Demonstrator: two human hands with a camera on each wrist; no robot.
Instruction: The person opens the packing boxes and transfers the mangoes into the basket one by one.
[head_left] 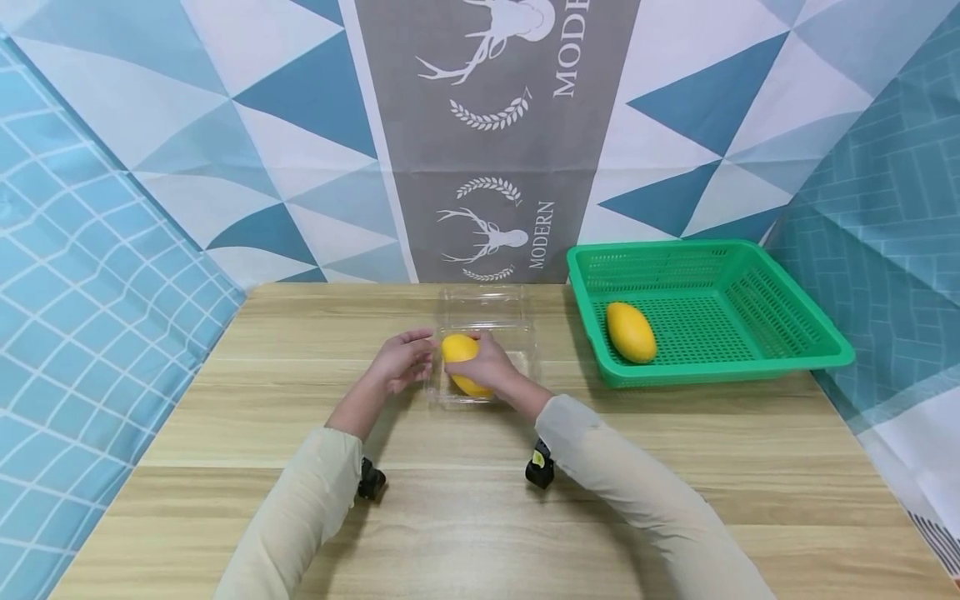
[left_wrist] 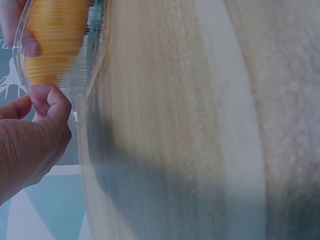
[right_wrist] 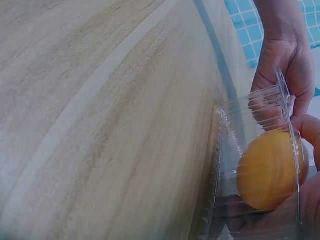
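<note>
- Backdrop cloth (head_left: 495,150): blue and white triangles, grey strip with deer heads and "MODERN", behind the tabletop.
- Wood-grain tabletop (head_left: 465,533): carries the container and basket.
- Green plastic basket (head_left: 720,371): slotted sides, far right of tabletop.
- Clear plastic clamshell container (head_left: 523,365): near far edge, left of the basket; lid folded back away from the person.
- Right hand (head_left: 486,365): reaches into container, gripping a mango.
- Left hand (head_left: 405,360): fingers bent at container's left end; can't tell if pinching the rim.
- Held mango (head_left: 459,347): yellow, in left part of container; can't tell if it touches the bottom.
- Second mango (head_left: 631,332): in basket, near front left corner.
- Black wrist cameras (head_left: 540,465): one below each wrist.
</note>
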